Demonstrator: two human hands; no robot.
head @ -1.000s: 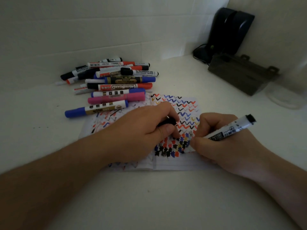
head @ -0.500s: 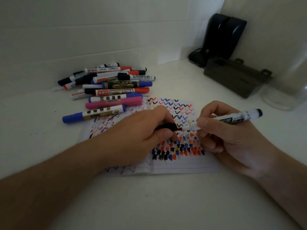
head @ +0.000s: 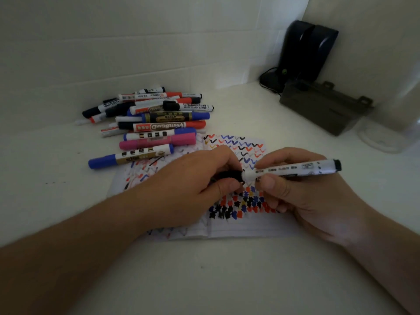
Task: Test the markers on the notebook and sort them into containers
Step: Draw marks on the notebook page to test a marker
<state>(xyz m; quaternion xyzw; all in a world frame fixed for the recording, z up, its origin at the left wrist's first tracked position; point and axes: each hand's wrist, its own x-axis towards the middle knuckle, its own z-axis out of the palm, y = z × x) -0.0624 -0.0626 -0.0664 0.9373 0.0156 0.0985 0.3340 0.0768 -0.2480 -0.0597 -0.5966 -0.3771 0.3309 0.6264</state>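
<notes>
Above the notebook (head: 238,230), a right hand (head: 302,196) pinches a light, stiff marker (head: 293,170) at mid-barrel while the left hand (head: 193,185) grips its black cap (head: 229,176), likely a snug, slippery fit.

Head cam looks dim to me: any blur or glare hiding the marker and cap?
Head view: dim and even, no glare; marker label slightly soft, black cap half hidden in the left hand; forearms at the bottom edge blurred, clear container at right faint.
</notes>
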